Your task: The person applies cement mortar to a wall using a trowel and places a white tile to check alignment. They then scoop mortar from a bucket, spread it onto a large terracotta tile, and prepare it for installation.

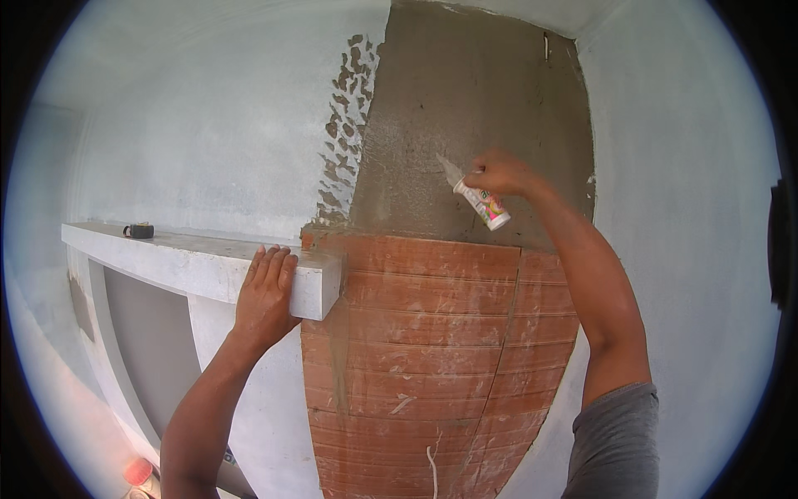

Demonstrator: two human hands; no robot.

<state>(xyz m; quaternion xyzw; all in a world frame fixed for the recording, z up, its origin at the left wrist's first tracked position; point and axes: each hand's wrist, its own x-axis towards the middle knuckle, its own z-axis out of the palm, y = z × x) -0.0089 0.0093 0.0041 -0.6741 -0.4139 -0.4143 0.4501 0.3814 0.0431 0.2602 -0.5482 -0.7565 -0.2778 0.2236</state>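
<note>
Two risks, I'd say: a slick grip could drop the white bottle (486,208), right of centre, clamped in the right hand (501,173), fingers wrapped round; splashing hard might scar soft plaster (482,83). The left hand's (266,291) fingers lie slightly apart over the shelf (183,266).

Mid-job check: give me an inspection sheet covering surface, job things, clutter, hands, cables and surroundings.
Surface: grey plaster above exposed red brick; chipped patches along the plaster's left edge.
Job things: printed white bottle, tilted, with what looks like liquid at its upper end.
Clutter: small dark tape measure on the white ledge.
Hands: left rests on the ledge's edge; right grips the bottle.
Cables: pale strip low on the brick, possibly cord.
Surroundings: pale wall at right; reddish container lower left.
</note>
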